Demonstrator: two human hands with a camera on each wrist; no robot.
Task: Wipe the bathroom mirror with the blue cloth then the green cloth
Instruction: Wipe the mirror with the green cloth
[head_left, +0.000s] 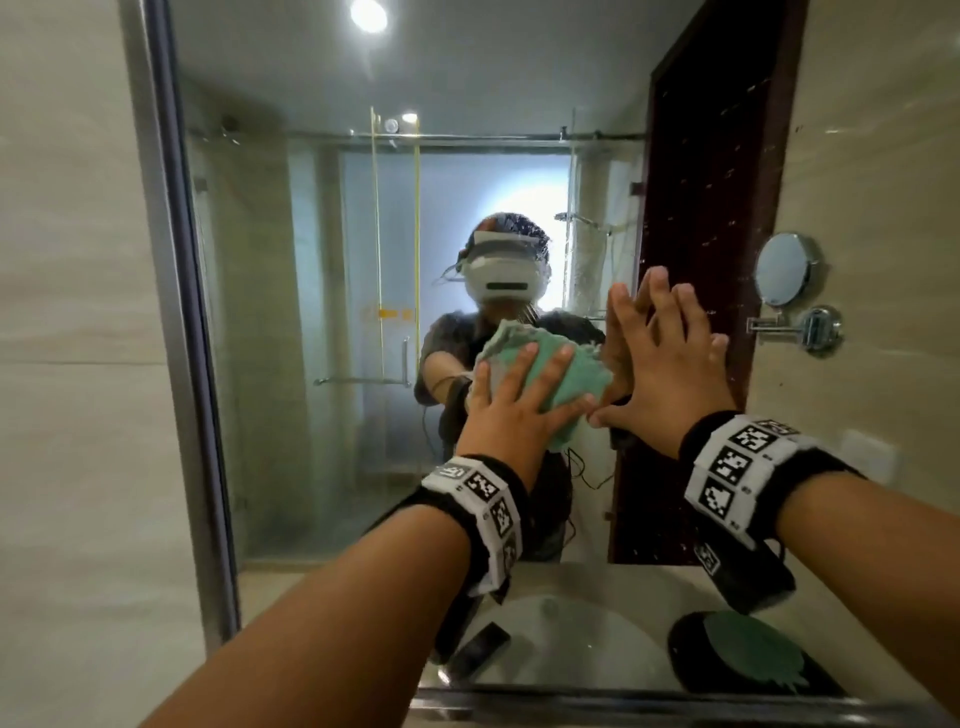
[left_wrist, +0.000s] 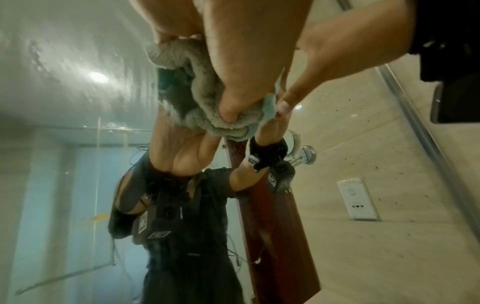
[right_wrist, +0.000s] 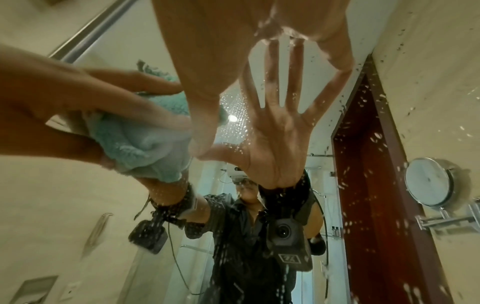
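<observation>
"So what did the head view give you?"

"I had the left hand (head_left: 511, 400) pressing a bunched green cloth (head_left: 558, 387) flat against the bathroom mirror (head_left: 311, 260), fingers spread over it rather than curled round. The right hand (head_left: 670, 364) lay bare on the glass just beside it, fingers wide, holding nothing. A dark tray (head_left: 685, 644) with something green on it sat low on the tabletop; I couldn't tell if that was a cloth."

"And the left wrist?"

"There the thumb dug into the cloth (left_wrist: 197, 98), so I read it as a pinch against the glass. Smears showed on the mirror (left_wrist: 64, 61) to the left."

"Right wrist?"

"Palm off the glass, the fingers (right_wrist: 337, 51) splayed with their tips on the mirror (right_wrist: 428, 51). Droplets dotted the glass to the right of that hand, while the cloth (right_wrist: 140, 144) sat to its left."

"How would you have done the stroke well?"

"Keep even pressure and overlapping passes toward those droplets, I'd judge, and lift the bracing hand clear so it left no prints."
</observation>
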